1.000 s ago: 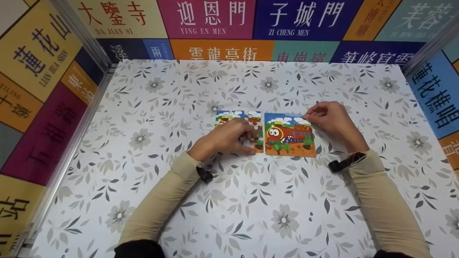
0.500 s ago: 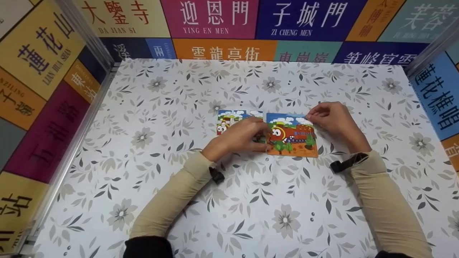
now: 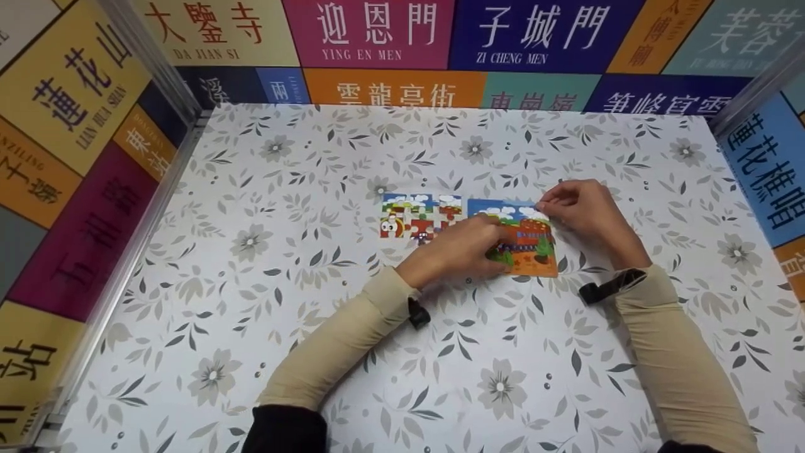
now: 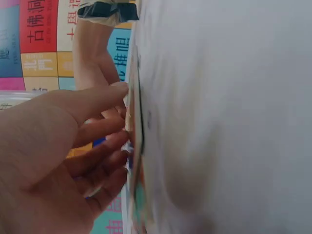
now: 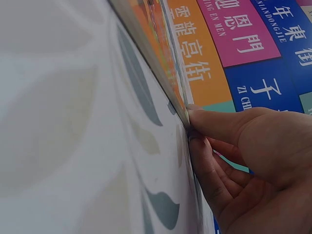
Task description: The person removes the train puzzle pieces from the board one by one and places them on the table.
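A square picture card (image 3: 538, 251) with a red cartoon train lies on the table in the head view. My right hand (image 3: 585, 211) pinches its upper right corner between thumb and forefinger; the right wrist view shows the thumb (image 5: 219, 122) on that corner. My left hand (image 3: 465, 248) reaches over the card's left part, hiding the engine's face. In the left wrist view its fingers are loosely bent and spread, tips right at the card (image 4: 136, 126). To the left lies a jigsaw puzzle (image 3: 415, 217) of the same train, with pale gaps between pieces; my left hand and wrist cover its lower right.
The table (image 3: 314, 314) wears a white cloth printed with grey flowers and leaves. Colourful panels (image 3: 390, 38) with large characters wall it in at the back and sides. Black straps (image 3: 604, 289) sit round both wrists.
My left hand has moved right, from over the puzzle onto the left part of the picture card, uncovering the puzzle's upper pieces. My right hand keeps its pinch on the card's corner.
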{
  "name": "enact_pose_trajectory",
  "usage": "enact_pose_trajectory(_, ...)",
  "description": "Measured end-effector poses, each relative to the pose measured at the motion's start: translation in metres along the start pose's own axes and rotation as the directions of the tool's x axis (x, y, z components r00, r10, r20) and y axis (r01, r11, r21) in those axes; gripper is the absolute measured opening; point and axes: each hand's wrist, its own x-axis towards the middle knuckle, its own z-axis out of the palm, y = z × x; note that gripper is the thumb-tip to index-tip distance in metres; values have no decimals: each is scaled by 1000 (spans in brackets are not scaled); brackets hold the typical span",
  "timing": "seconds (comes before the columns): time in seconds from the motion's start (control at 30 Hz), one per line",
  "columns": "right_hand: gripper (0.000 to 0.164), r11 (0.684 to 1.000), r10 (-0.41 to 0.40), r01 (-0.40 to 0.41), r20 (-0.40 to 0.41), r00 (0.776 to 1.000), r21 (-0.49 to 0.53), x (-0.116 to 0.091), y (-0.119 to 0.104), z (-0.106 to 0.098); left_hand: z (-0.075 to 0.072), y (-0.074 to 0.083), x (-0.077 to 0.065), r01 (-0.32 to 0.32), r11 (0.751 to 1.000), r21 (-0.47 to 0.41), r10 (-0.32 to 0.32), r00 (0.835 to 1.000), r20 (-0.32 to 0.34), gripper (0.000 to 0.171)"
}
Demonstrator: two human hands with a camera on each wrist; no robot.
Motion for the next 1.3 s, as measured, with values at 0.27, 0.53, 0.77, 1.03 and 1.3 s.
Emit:
enact_pose_trajectory(0.27,32,999,-50,50,-14,999,-5,0,2,0,2,5,4,58,995,-76,-56,998,37,42)
enact_pose_trajectory(0.53,33,999,-35,35,-14,999,-2,0,1,0,5,6,4,88,991,-104,-85,996,29,57)
enact_pose_trajectory(0.77,33,999,-33,34,-11,999,6,-1,1,-1,6,7,3,145,979,-145,-142,989,30,66)
enact_pose_trajectory(1.03,33,999,-39,39,-13,999,15,-1,1,-1,5,7,2,80,992,-101,-78,997,24,50)
enact_pose_trajectory(1.3,29,998,-70,70,-23,997,-3,-1,2,-1,6,6,-1,54,998,-14,-54,998,10,47)
